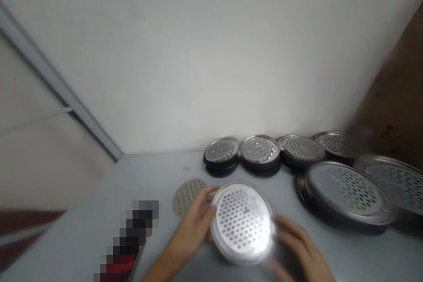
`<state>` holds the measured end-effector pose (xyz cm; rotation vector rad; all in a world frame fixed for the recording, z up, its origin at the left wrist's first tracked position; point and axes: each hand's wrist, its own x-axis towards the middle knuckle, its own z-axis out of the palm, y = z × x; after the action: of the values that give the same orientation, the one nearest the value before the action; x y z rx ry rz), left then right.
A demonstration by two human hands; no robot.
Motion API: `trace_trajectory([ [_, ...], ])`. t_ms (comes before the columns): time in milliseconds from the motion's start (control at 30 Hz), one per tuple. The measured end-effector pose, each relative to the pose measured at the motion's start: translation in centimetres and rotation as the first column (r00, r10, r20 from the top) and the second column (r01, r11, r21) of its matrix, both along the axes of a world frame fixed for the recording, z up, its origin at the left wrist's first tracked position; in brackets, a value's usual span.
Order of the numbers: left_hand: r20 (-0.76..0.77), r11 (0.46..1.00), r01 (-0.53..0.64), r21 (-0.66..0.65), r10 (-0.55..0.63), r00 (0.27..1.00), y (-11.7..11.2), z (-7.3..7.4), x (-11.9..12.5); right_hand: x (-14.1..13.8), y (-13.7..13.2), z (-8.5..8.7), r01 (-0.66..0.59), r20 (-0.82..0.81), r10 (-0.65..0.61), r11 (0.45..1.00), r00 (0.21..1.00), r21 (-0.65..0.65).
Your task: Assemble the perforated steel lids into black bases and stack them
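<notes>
A shiny round perforated metal disc (244,220) with a raised rim is held up in front of me, its holed face towards the camera. My left hand (196,216) grips its left edge, thumb over the front. At the right edge is my right hand (299,246), fingers and thumb around the rim and blurred by motion. Behind my left hand, a flat dull beige disc with a pattern of marks (187,196) lies on the table, partly covered by my fingers.
Several stacks of similar discs stand along the wall, such as a small stack (221,152) and another (260,150). Larger discs (346,189) are piled at the right. A brown cardboard box (393,92) rises behind them. A pixelated patch (128,238) covers the lower left of the table.
</notes>
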<state>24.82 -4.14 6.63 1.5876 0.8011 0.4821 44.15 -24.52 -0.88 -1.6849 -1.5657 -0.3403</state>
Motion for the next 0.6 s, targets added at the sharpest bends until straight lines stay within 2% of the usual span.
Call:
trace_trajectory([
  [67,0.026,0.997,-0.083,0.009,0.083,0.996,0.5,-0.1,-0.8,0.0,0.4,0.5,-0.037,-0.009,0.037,0.998,0.999,-0.049],
  [200,0.057,0.963,-0.244,0.116,0.239,0.969,1.6,-0.5,-3.5,-0.1,1.2,0.8,-0.107,0.048,0.116,0.981,0.992,-0.161],
  [367,0.065,0.893,-0.412,0.180,0.407,0.911,2.3,-1.0,-6.3,0.2,1.4,0.1,-0.076,0.119,0.093,0.987,0.989,-0.140],
  [500,0.032,0.878,-0.462,0.129,0.462,0.887,1.7,-1.5,-6.8,2.0,0.4,-0.7,-0.058,0.253,0.087,0.991,0.964,-0.117],
  [600,0.019,0.895,-0.434,0.102,0.434,0.901,1.1,-2.3,-6.5,3.7,-1.3,-2.2,-0.036,0.342,0.084,0.989,0.936,-0.143],
])
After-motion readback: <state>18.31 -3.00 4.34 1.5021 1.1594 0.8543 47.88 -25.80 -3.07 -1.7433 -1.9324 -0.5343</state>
